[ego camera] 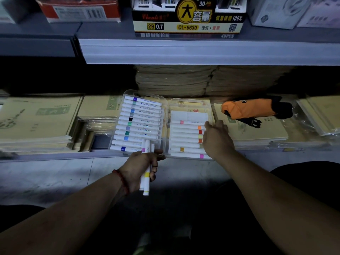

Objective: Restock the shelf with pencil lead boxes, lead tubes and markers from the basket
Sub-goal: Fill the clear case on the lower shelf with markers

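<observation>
A clear marker case point(166, 115) lies open in two halves on the lower shelf point(55, 156). Its left half holds about a dozen white markers point(139, 119) in a row, its right half eight point(185, 136), each with a coloured band.

Just in front of the case's left half, the left hand point(141, 164) is clenched round a bundle of loose markers point(146, 178), three as far as I can tell. A red bead bracelet point(122, 178) circles that wrist. The right hand point(217, 138) is released, fingers stretched flat over the right edge of the case.

Right of the case lies one orange folded umbrella point(252, 107). Behind it stand two stacks of brown notebooks point(174, 80). Above it, on the upper shelf point(202, 52), sits one yellow-and-black pencil lead box point(187, 23). Below the case is dim grey floor point(55, 177).
</observation>
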